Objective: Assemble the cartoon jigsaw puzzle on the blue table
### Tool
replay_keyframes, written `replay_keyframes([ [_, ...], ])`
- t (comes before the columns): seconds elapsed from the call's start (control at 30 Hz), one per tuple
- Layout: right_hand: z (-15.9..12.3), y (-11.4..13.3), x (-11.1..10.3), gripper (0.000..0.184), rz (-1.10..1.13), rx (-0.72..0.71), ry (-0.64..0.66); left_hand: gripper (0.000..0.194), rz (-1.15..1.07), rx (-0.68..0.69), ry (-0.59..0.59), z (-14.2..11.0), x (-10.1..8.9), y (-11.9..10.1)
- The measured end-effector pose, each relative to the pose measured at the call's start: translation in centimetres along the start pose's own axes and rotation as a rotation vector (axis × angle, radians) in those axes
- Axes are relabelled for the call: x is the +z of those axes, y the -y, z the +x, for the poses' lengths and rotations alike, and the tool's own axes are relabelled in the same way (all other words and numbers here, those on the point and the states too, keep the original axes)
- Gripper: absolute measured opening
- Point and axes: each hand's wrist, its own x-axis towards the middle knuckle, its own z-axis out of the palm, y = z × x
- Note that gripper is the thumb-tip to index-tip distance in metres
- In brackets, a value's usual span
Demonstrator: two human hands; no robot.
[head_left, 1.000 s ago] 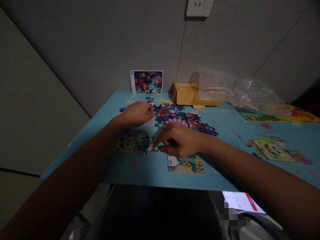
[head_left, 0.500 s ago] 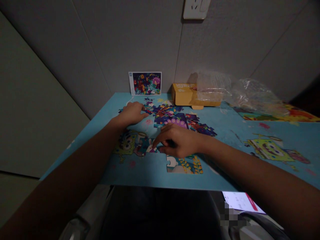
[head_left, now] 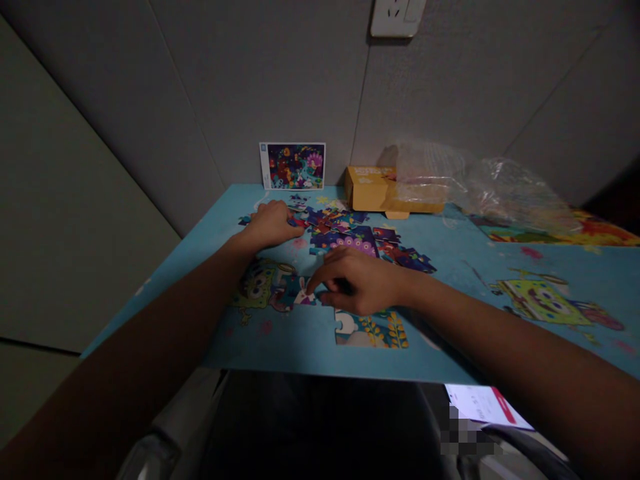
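Note:
My left hand [head_left: 271, 225] rests on the blue cartoon table mat [head_left: 450, 267], fingers curled at the left edge of a heap of loose jigsaw pieces [head_left: 350, 233]; it seems to pinch a dark piece there. My right hand [head_left: 360, 280] lies nearer to me, fingertips pressed down on a joined patch of puzzle [head_left: 373, 329] with a white rabbit piece [head_left: 301, 293] at its left end. The reference picture card [head_left: 293, 165] leans against the wall behind the heap.
A yellow cardboard box [head_left: 373, 189] lies at the back of the table with crumpled clear plastic bags [head_left: 480, 180] over and beside it. A wall socket [head_left: 396, 17] sits above. A lit phone screen [head_left: 483, 404] shows below the table's near edge.
My left hand moved a little from the middle of the heap to its left edge and closed its fingers there. My right hand has stayed on the joined pieces.

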Motion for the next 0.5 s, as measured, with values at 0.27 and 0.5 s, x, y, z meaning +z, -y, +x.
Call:
replay_keyframes([
  [0.27,0.0,-0.1,0.0,0.034,0.009,0.010,0.005,0.061,-0.106,0.003,-0.044,-0.6,0.1,-0.7],
  [0.5,-0.1,-0.1,0.1,0.034,0.013,0.020,0.001,0.056,-0.058,0.355,0.068,-1.0,1.0,-1.7],
])
